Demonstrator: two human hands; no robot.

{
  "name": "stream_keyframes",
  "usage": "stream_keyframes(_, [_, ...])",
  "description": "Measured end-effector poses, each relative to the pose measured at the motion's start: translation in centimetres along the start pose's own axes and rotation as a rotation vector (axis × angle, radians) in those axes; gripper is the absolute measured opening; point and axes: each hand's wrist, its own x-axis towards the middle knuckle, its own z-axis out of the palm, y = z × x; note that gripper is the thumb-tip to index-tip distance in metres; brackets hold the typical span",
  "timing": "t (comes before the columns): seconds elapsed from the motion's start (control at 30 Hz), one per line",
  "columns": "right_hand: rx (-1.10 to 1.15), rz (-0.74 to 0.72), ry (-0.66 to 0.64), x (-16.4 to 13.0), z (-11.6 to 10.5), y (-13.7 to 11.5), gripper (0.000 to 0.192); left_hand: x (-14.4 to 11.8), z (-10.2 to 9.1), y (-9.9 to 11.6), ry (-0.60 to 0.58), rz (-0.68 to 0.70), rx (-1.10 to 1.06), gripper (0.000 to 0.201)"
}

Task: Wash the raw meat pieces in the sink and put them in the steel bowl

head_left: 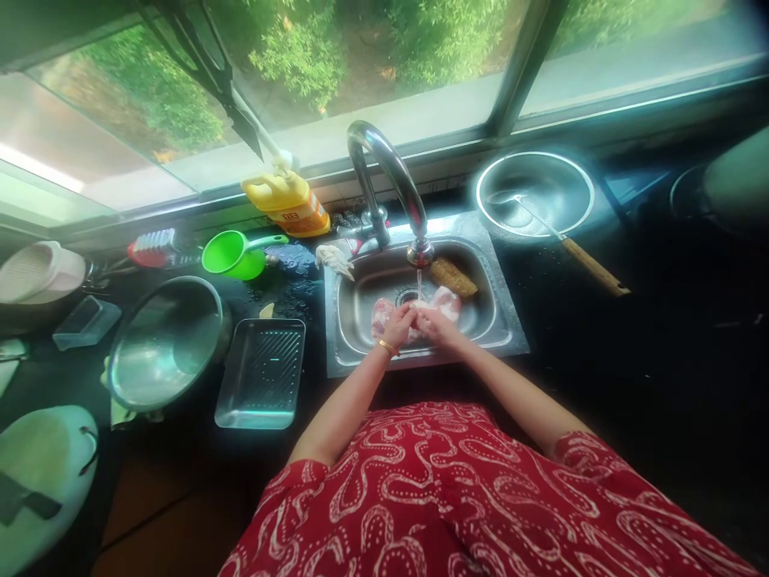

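Both my hands are down in the steel sink (486,320), under a thin stream of water from the curved tap (390,176). My left hand (399,324), with a gold bangle at the wrist, and my right hand (436,324) meet around a pale pink piece of raw meat (448,300). More of the meat (380,314) shows to the left of my left hand. A brown loofah scrubber (453,276) lies at the back of the sink.
On the dark counter to the left stand a metal tray (261,373), a large steel bowl (165,340), a green ladle cup (231,252) and a yellow detergent bottle (288,204). A steel colander with a wooden-handled skimmer (592,268) sits to the right.
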Motion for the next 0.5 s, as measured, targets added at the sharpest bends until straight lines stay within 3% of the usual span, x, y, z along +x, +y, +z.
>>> stream_keyframes(0.1, [-0.148, 0.04, -0.104, 0.7, 0.7, 0.7, 0.008, -0.1, -0.6, 0.3, -0.064, 0.014, 0.008, 0.034])
stream_keyframes(0.2, [-0.059, 0.086, -0.009, 1.2, 1.0, 0.4, 0.019, 0.4, -1.9, -0.4, 0.12, 0.013, 0.103, 0.02])
stream_keyframes(0.27, [0.069, 0.121, 0.081, 1.3, 1.1, -0.2, 0.021, 0.7, -2.5, -1.4, 0.145, -0.054, 0.243, 0.012])
stream_keyframes(0.4, [0.506, 0.299, 0.22, 1.2, 0.9, -1.4, 0.017, 1.3, -2.2, -3.5, -0.039, -0.197, 0.531, 0.025])
stream_keyframes(0.5, [0.734, 0.472, 0.362, 1.2, 0.0, -1.4, 0.025, 1.6, -1.8, -4.1, 0.027, -0.212, 0.603, 0.027])
